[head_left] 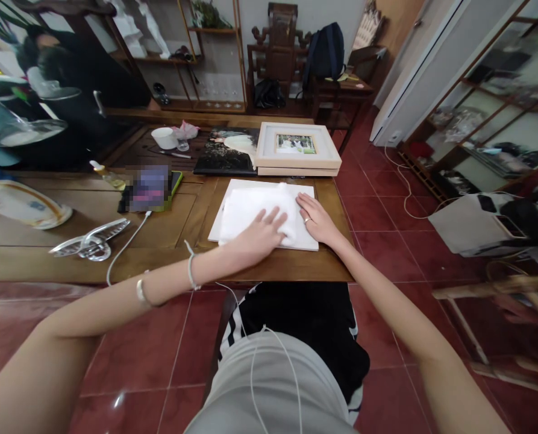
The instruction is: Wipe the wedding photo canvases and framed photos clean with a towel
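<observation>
A folded white cloth (pixel 246 208) lies on a flat white board (pixel 309 243) near the table's front edge. My left hand (pixel 262 232) rests on the cloth with its fingers spread, pressing down on its right part. At the board's right edge lies my right hand (pixel 317 220), its fingers stretched out over the rim and near the cloth; it wears a ring. Neither hand is closed around anything. What the board's face looks like under the cloth is hidden.
Behind the board are white picture frames (pixel 329 158) and a dark photo panel (pixel 223 158). To the left lie a phone (pixel 149 188) with a white cable, a silver hair clip (pixel 90 241), a dropper bottle (pixel 109 176) and a white cup (pixel 164 138). The wooden table (pixel 269 265) ends at the right.
</observation>
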Demonstrator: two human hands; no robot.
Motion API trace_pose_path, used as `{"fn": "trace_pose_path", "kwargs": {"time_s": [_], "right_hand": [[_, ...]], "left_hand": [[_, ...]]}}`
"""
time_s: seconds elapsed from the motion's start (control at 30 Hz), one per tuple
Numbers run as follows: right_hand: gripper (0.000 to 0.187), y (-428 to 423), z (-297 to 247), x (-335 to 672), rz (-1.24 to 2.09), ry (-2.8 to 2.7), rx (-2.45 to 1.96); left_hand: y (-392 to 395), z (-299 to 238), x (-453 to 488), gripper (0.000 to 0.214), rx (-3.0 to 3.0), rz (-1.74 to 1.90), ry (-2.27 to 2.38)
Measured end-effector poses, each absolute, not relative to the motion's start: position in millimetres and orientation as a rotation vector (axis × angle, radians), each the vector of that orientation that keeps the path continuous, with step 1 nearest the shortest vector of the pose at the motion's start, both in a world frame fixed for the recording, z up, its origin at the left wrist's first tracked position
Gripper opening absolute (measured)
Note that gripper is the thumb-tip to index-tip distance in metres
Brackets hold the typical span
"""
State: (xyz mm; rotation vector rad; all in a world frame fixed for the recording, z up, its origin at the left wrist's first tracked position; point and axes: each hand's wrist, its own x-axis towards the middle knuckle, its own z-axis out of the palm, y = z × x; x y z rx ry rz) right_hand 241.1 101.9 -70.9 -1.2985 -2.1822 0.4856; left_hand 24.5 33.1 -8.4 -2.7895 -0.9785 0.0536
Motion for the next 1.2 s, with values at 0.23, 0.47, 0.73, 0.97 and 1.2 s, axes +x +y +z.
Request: {"fn": "trace_pose_path", "kwargs": {"time_s": [0.23,0.47,0.73,0.97,1.2], "right_hand": [[0.057,105,-76,244,0.463,-2.179,-1.248],[0.049,105,-76,245,0.443,-2.183,-1.243],[0.046,106,-76,244,0.415,-2.201,-1.198],[0.049,105,-74,242,0.433,-2.185,-1.265],[0.051,105,-77,244,0.422,-2.171,-1.252]], "left_hand": [[-23,-13,26,0.017,-2.747,-0.088,-0.834],[66,-12,35,0.029,-2.731,-0.049,-1.07],[116,-19,47,0.039,-2.652,-0.001,-1.106],[46,-15,57,0.029,-2.561,0.082,-1.08],[-37,-2,50,0.024,-2.66,0.16,-0.892]]}}
